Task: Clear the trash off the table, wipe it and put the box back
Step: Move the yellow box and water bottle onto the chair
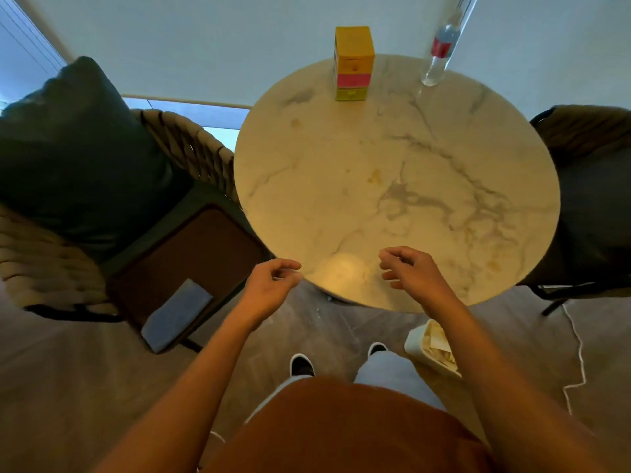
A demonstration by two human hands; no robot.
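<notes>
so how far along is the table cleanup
Done, it seems: no trash on the table; the bin on the floor holds paper. The box stands on the table. In hand: nothing; left hand and right hand are empty. Left: stains show, cloth lies on the chair.

**Open middle, clutter at the far rim**

I see the round tabletop (444,186) bare across its middle and near half. Only two things stand on it, both at the far edge: the yellow box (352,63) and, to its right, the water bottle (440,52), well apart. A chair (191,148) crowds the left rim, another chair (594,199) the right. On the floor near right sits a white bin (415,346).
</notes>
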